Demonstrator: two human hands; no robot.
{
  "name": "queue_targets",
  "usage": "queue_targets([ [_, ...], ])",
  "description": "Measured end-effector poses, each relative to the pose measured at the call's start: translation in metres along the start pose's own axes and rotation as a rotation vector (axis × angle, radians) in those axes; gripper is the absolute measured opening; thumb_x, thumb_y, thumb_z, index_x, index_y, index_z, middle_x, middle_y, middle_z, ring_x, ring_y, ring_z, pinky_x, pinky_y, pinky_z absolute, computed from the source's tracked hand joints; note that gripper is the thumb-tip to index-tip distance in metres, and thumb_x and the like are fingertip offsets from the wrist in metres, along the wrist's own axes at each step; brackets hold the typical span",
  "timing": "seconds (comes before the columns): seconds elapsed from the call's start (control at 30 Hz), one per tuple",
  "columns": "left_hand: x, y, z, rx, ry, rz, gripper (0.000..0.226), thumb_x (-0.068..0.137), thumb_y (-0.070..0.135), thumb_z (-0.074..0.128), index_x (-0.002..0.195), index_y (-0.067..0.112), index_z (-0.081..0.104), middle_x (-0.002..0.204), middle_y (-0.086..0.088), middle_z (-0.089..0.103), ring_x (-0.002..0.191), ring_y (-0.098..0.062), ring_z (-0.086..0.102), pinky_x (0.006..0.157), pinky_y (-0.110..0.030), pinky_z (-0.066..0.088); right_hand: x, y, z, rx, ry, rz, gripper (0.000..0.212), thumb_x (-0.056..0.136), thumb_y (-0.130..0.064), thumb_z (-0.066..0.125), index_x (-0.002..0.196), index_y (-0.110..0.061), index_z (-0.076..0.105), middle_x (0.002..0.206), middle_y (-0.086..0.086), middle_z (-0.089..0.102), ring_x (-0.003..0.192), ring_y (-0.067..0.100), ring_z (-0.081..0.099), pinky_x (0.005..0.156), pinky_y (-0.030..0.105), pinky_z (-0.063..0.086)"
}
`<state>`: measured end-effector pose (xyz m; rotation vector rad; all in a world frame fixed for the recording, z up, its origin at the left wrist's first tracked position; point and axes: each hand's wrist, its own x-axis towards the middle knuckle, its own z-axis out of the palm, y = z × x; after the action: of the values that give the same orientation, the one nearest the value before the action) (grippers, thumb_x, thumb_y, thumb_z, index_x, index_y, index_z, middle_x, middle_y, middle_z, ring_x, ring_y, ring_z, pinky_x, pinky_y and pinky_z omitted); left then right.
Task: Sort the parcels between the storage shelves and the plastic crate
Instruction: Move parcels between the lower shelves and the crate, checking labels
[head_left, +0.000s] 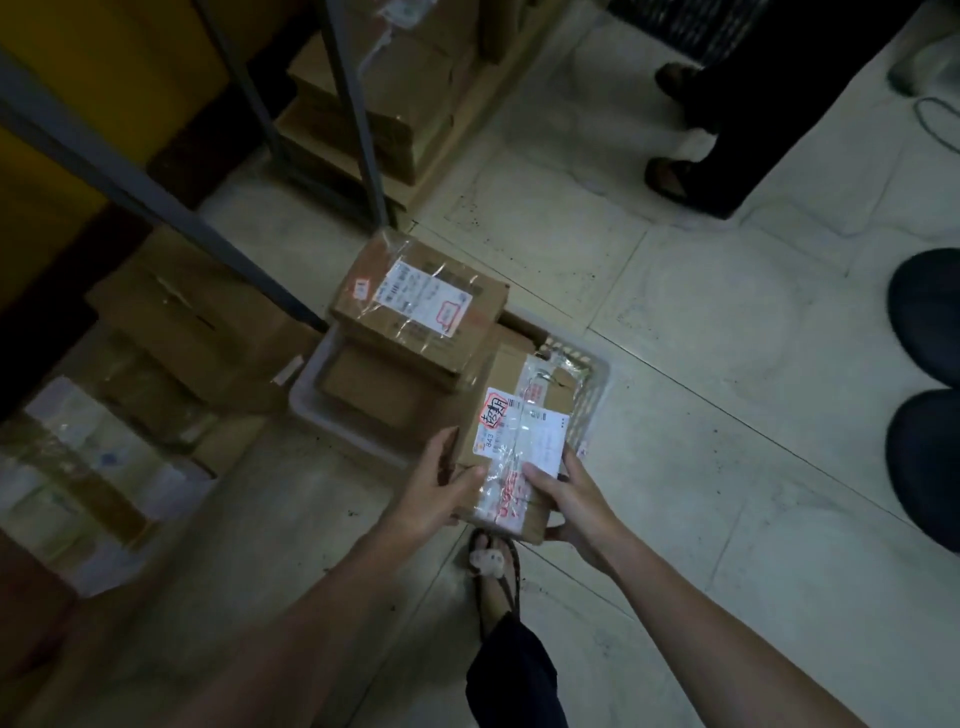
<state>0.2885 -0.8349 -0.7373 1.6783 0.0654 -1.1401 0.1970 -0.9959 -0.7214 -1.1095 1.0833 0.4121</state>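
Left hand (441, 488) and right hand (576, 501) both grip the parcel (519, 447) by its near end, so I'd keep it level over the crate (597, 376).

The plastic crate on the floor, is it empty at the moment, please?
No, the plastic crate holds several cardboard parcels, stacked higher than its rim.

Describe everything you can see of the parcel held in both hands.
The parcel is a brown cardboard box wrapped in clear tape with red print, bearing a white label and handwritten sticker. The left hand grips its left edge; the right hand holds its near corner, thumb on top. It is above the white crate.
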Motion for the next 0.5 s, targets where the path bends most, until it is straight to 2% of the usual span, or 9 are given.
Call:
queue_targets([
  [0.1,0.027,-0.02,0.019,0.019,0.011,0.042,0.04,0.081,0.017,0.068,0.106,0.042,0.048,0.095,0.021,0.064,0.079,0.008,0.064,0.053,-0.018,0.05,0.02,0.009,-0.015,0.053,0.065,-0.01,0.046,0.09,-0.023,0.061,0.13,-0.034,0.041,0.127,0.003,0.059,0.108,0.025,0.061,0.081,0.051,0.054],
  [0.17,0.044,-0.033,0.025,0.043,0.046,0.061,0.037,0.079,0.017,0.069,0.102,0.041,0.051,0.092,0.023,0.065,0.081,0.01,0.062,0.064,-0.02,0.051,0.037,0.013,-0.02,0.062,0.087,-0.044,0.038,0.09,-0.021,0.06,0.122,-0.034,0.043,0.127,0.004,0.059,0.108,0.023,0.061,0.085,0.046,0.052],
  [0.23,0.061,-0.044,0.027,0.071,0.068,0.076,0.035,0.08,0.02,0.069,0.101,0.042,0.051,0.101,0.017,0.064,0.087,0.009,0.061,0.077,-0.024,0.051,0.056,0.017,-0.021,0.042,0.097,-0.067,0.034,0.091,-0.023,0.06,0.115,-0.039,0.043,0.126,0.002,0.06,0.106,0.02,0.061,0.085,0.043,0.051],
  [0.3,0.079,-0.052,0.024,0.107,0.088,0.101,0.041,0.081,0.024,0.068,0.116,0.035,0.05,0.113,0.006,0.063,0.097,0.001,0.06,0.084,-0.029,0.051,0.079,0.018,-0.017,0.012,0.124,-0.086,0.032,0.09,-0.027,0.06,0.114,-0.042,0.043,0.125,0.0,0.06,0.104,0.018,0.061,0.088,0.045,0.05],
  [0.37,0.095,-0.056,0.019,0.181,0.121,0.143,0.053,0.081,0.028,0.066,0.129,0.029,0.044,0.122,0.003,0.057,0.104,-0.002,0.056,0.086,-0.025,0.05,0.106,0.016,-0.011,-0.005,0.157,-0.128,0.042,0.091,-0.027,0.059,0.128,-0.036,0.041,0.128,0.0,0.058,0.107,0.02,0.06,0.093,0.05,0.048],
  [0.43,0.11,-0.06,0.013,0.249,0.101,0.182,0.057,0.081,0.033,0.064,0.132,0.039,0.039,0.13,0.003,0.047,0.115,-0.007,0.048,0.088,-0.025,0.045,0.135,0.012,-0.005,-0.038,0.166,-0.164,0.056,0.092,-0.022,0.057,0.141,-0.03,0.03,0.132,0.005,0.056,0.112,0.026,0.058,0.097,0.053,0.046],
  [0.5,0.121,-0.067,0.007,0.261,0.036,0.201,0.06,0.083,0.028,0.062,0.129,0.052,0.033,0.136,0.007,0.041,0.12,-0.006,0.042,0.091,-0.023,0.042,0.161,0.008,0.003,-0.068,0.142,-0.17,0.061,0.092,-0.014,0.055,0.144,-0.03,0.026,0.133,0.01,0.054,0.115,0.03,0.055,0.096,0.056,0.046],
])
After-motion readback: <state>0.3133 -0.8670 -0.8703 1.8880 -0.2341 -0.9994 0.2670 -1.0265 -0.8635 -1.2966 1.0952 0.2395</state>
